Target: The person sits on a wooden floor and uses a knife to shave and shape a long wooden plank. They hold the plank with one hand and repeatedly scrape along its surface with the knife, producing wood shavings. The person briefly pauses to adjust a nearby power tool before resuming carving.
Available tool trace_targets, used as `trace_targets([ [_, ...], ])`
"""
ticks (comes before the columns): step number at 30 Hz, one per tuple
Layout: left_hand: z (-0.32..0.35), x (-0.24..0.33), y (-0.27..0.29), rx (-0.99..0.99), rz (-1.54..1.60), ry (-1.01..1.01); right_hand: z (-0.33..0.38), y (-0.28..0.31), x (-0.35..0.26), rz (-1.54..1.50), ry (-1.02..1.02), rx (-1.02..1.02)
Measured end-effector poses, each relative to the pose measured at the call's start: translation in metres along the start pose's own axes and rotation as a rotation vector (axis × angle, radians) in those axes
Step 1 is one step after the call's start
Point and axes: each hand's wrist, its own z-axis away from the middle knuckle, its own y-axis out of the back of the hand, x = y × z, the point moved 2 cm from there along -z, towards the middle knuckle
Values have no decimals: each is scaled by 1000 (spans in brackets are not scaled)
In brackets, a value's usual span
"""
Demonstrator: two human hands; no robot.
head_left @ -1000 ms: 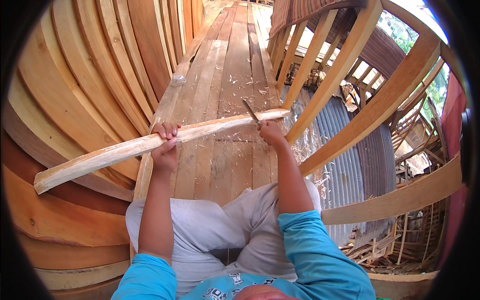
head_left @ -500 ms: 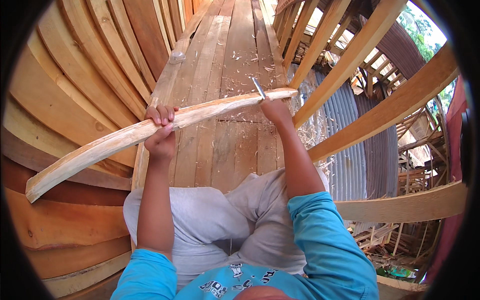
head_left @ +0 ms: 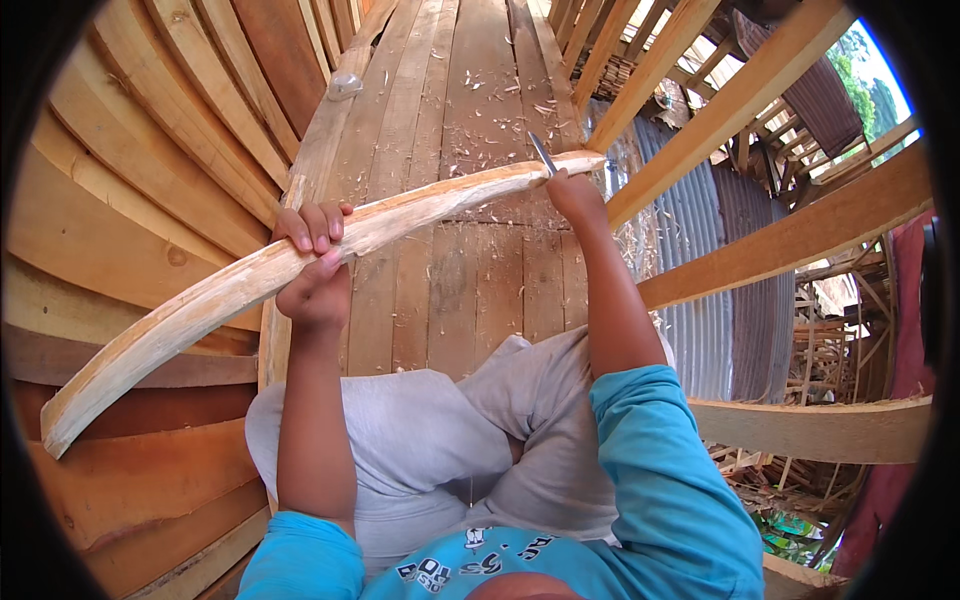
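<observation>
A long, curved length of pale, peeled wood [head_left: 430,205] lies across in front of me, its thick end low at the left and its thin end at the right. My left hand [head_left: 315,262] is closed round it left of its middle, fingers over the top and thumb on the near side. Near the thin end my right hand [head_left: 575,195] is closed on a knife [head_left: 541,150]. The blade crosses the top of the wood and points away from me; the handle is hidden in my fist.
Wood shavings [head_left: 480,85] lie scattered over the plank floor [head_left: 450,290]. A small clear plastic container [head_left: 344,87] sits at the left edge of the planks. Boards [head_left: 130,215] line the left side. Wooden railing bars [head_left: 740,110] stand at the right, with corrugated metal sheets [head_left: 690,270] beyond.
My right hand and the knife have moved a little to the right and away from me. The wood has tilted, its left end lower and its right end higher in view.
</observation>
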Motion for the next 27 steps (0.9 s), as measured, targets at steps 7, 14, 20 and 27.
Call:
trace_targets([
  [7, 0, -1, 3, 19, 12, 11, 3, 3, -1, -7, 15, -41],
  [14, 0, 1, 0, 30, -16, 26, -5, 5, 2, -16, -44, 7],
  [20, 1, 3, -1, 47, -12, 40, 14, 3, -14, 74, -11, 16],
  [27, 4, 4, -3, 58, -26, 44, 17, 4, -17, 90, -37, 7],
])
